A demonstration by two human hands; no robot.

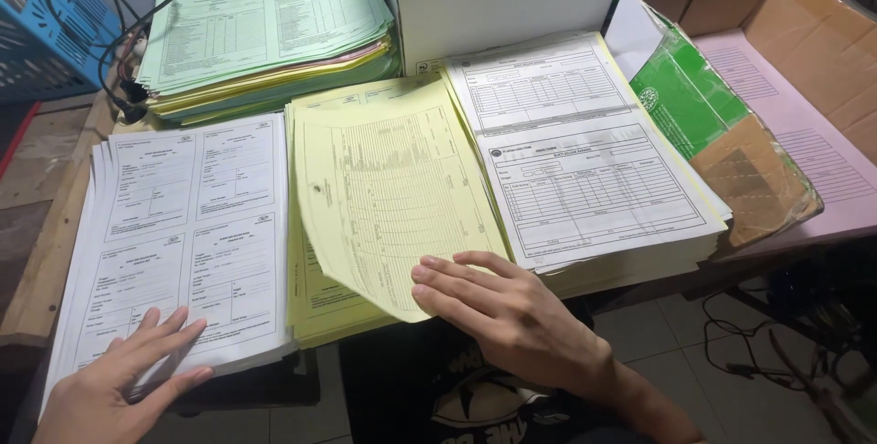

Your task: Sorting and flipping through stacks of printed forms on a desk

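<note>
Three stacks of printed forms lie side by side on a wooden table. My left hand [123, 371] rests flat, fingers spread, on the near corner of the white stack [183, 225] at the left. My right hand [498, 307] touches the lower edge of a loose yellow sheet [384, 197], which lies skewed on top of the yellow stack [320, 302] in the middle. To the right sits a white-topped stack [585, 152] with yellow sheets beneath it.
A pile of green, pink and yellow forms [265, 33] stands at the back left, with a black cable [119, 51] and a blue crate [46, 24] beside it. An open cardboard box [804, 51] holding pink sheets and a green wrapper [690, 97] sits at the right.
</note>
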